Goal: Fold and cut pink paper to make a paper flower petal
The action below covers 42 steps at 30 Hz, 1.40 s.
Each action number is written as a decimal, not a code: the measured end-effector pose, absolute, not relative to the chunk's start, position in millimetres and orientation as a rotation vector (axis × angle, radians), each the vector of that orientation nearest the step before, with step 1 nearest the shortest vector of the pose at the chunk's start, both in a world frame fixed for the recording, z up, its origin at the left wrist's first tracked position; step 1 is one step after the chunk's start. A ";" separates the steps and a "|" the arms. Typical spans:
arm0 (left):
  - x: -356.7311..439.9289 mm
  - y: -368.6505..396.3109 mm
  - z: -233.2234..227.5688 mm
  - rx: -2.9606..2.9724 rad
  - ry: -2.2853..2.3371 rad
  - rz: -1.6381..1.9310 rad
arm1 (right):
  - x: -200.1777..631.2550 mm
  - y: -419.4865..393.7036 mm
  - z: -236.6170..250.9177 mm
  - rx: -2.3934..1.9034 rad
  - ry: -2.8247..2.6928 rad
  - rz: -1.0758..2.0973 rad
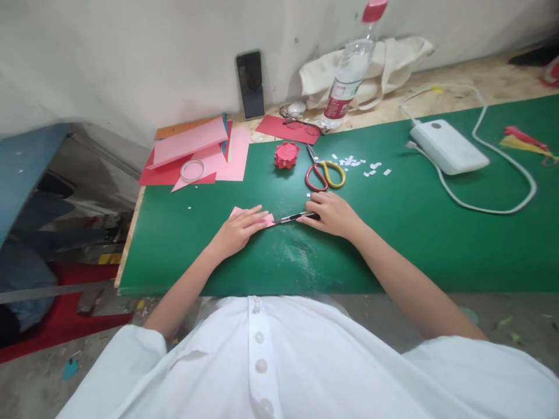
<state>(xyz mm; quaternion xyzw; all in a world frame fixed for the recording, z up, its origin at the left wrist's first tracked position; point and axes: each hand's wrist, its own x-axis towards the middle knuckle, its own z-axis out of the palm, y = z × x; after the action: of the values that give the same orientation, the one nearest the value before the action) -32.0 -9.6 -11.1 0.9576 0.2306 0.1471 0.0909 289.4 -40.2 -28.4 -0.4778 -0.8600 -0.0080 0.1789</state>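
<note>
I am pressing my left hand [238, 231] flat, fingers spread, on a small pink paper [267, 219] on the green mat [393, 244]. My right hand [332, 213] is gripping a craft knife [293, 218], its blade touching the paper's edge. Scissors [323, 172] are lying just beyond.
</note>
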 end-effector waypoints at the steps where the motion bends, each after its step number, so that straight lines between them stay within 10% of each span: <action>1: -32.4 -6.5 -11.9 2.817 0.606 0.396 | 289.3 -40.1 -28.2 -1.349 -2.431 -0.019; 42: -29.7 -14.3 -6.0 2.841 0.646 -0.068 | 301.1 -41.9 -31.2 -0.924 -2.470 0.152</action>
<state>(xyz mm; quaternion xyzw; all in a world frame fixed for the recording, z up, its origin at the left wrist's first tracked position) -29.7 -14.3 -6.0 0.9686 0.2203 -0.0231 0.1133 301.1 -41.9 -31.2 -0.3389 -0.9060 0.0557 0.2473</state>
